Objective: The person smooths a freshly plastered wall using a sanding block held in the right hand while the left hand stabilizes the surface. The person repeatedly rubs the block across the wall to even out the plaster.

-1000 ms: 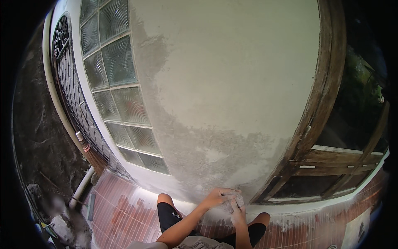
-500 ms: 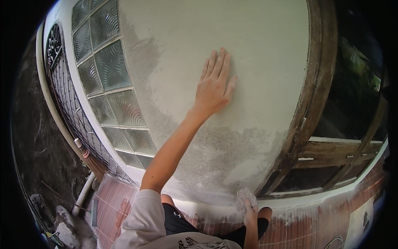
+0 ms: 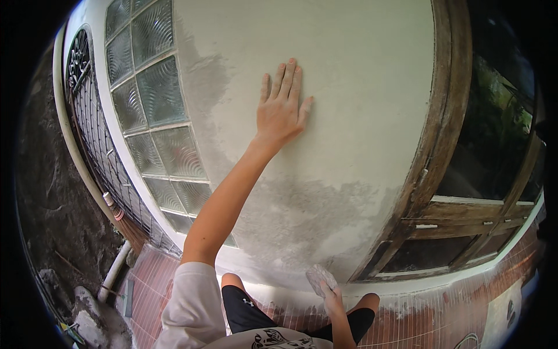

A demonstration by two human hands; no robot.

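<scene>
My left hand [image 3: 280, 113] lies flat on the pale, smooth wall [image 3: 366, 110], its fingers stretched upward and slightly spread. Dust whitens the fingers, and nothing is held in them. Low down in front of the wall, my right hand [image 3: 332, 301] grips a dusty greyish-white wad [image 3: 317, 279]; I cannot make out whether it is a rag or something else. Rough grey patches [image 3: 290, 212] mark the wall below my left hand and along the glass-block side.
A glass-block window [image 3: 160, 90] runs down the left. To the right stands a weathered wooden door frame [image 3: 444, 104] with dark panes. A broom [image 3: 131, 227] leans by the metal gate [image 3: 104, 134] at far left. Dusty plastic sheeting covers the red tile floor [image 3: 401, 326].
Against the wall, my left hand has slid left and slightly up. My right hand, with the wad, has shifted left and the wad has tilted.
</scene>
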